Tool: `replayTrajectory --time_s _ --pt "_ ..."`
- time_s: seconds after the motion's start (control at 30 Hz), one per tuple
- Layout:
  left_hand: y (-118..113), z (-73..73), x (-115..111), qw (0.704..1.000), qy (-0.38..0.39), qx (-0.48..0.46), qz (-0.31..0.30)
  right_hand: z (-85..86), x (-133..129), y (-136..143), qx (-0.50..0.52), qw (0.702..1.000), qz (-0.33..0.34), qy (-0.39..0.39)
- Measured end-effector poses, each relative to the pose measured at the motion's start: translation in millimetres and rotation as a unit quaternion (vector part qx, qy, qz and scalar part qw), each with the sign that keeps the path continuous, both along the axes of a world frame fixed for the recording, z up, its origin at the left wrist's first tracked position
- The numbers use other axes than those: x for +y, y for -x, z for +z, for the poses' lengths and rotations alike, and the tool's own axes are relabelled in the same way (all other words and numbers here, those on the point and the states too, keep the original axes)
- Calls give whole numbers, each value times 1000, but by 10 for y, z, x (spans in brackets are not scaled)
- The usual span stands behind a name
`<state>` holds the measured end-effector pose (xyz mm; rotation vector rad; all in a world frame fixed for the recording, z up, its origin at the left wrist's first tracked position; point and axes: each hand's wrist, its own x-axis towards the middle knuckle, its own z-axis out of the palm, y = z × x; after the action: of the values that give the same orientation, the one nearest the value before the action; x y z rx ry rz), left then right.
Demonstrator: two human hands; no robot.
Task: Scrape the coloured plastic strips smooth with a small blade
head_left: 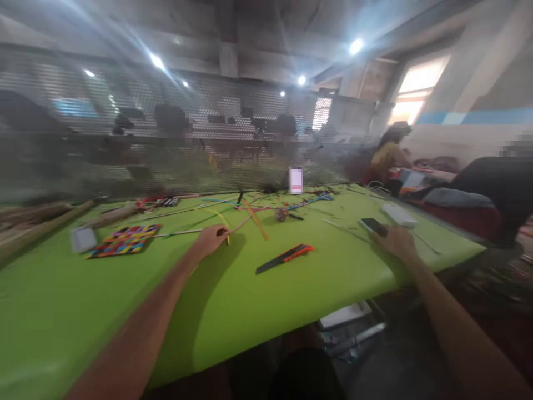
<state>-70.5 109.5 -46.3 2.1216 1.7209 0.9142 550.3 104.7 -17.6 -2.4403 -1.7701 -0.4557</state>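
Note:
My left hand (213,239) is closed over the green tabletop (233,311), pinching the end of a thin strip. A pinkish strip (245,221) runs from those fingers toward the middle, and a yellow strip (216,214) bends around beside them. At the right, my right hand (395,243) is closed on a dark flat block (373,226) with a pale edge; blur hides what it is exactly. Between my hands lies a utility knife (284,259) with an orange-red and black handle. An orange strip (257,220) rests farther back.
A colourful woven mat (125,241) and a white box (84,239) lie at the left. Past my right hand is a white oblong box (398,215). A small round jar-like thing (281,214) and a phone-like screen (296,180) are farther back. People sit at the right.

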Motion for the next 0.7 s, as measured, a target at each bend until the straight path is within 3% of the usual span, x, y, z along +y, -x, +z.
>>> replayTrajectory --time_s 0.3,0.7 --pt "53 -34 -1 1000 13 1 -4 44 -72 112 40 999 5 6" --pt "74 -43 16 999 34 -9 11 25 -97 182 26 991 -125 -47"
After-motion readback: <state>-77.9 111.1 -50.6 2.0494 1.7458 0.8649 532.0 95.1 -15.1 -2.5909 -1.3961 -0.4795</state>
